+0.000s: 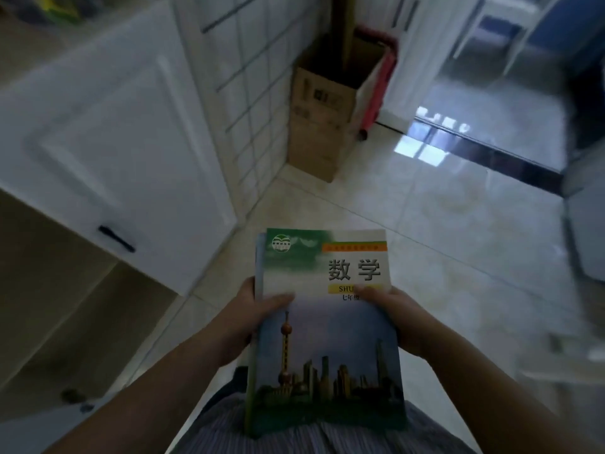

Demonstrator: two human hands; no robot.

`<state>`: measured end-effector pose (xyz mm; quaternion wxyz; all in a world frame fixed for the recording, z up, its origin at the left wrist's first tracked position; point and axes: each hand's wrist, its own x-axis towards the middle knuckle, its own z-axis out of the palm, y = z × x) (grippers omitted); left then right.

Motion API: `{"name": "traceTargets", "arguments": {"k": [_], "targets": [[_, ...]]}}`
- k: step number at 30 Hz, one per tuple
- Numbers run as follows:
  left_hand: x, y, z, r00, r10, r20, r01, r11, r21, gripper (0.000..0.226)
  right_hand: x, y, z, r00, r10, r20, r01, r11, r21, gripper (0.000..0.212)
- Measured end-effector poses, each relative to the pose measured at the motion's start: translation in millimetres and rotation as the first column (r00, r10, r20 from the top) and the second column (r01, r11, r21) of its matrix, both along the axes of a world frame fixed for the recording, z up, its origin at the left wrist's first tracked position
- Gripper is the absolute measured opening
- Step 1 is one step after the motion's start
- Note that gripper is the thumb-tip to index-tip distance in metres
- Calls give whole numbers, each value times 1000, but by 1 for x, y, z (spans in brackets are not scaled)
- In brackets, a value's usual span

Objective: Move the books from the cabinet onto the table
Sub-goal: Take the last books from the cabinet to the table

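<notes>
From the head view I look down at a small stack of books [324, 339], held face up in front of my body, above my lap and the tiled floor [442, 224]. The top cover shows a green band, large Chinese characters and a city skyline with a tall tower; a second book's edge peeks out along the left side beneath it.

My left hand [252, 319] has its grip on the stack's left edge, thumb lying across the cover and fingers curled underneath. My right hand [397, 317] has its grip on the right edge in the same way, thumb on the cover near the yellow title strip. Both forearms reach in from the bottom corners.

To the left, a white cabinet door [111, 152] with a dark handle [116, 239] stands open, and the beige cabinet interior [49, 290] shows below it. Straight ahead, a cardboard box [322, 116] stands upright against the white wall, with a red object [379, 86] just beside it. The picture is blurred toward the edges.
</notes>
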<state>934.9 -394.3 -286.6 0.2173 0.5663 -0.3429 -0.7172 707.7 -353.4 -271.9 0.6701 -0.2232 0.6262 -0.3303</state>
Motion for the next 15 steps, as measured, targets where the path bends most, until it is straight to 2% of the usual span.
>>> {"name": "traceTargets", "arguments": {"k": [4,7,9,11,13,15], "targets": [[-83,42,-5,978,-197,65,202,976,-82,45,-73,71,0,988,-147,-40,145,988,-51,20],[-126,62,-10,970,-230,77,237,967,-95,55,-109,108,-3,966,-218,-137,205,973,-101,37],[-167,83,-13,952,-297,76,304,946,-114,62,-143,141,-2,931,-295,-217,267,952,-150,50],[-208,103,-12,926,-371,64,376,918,-127,80,-176,177,-1,876,-392,-282,351,918,-185,58],[-244,120,-13,898,-435,63,440,887,-138,92,-201,212,-2,825,-483,-292,438,874,-210,62],[-271,135,-14,867,-493,71,498,853,-153,94,-216,241,-5,788,-550,-278,511,835,-205,61]]}}
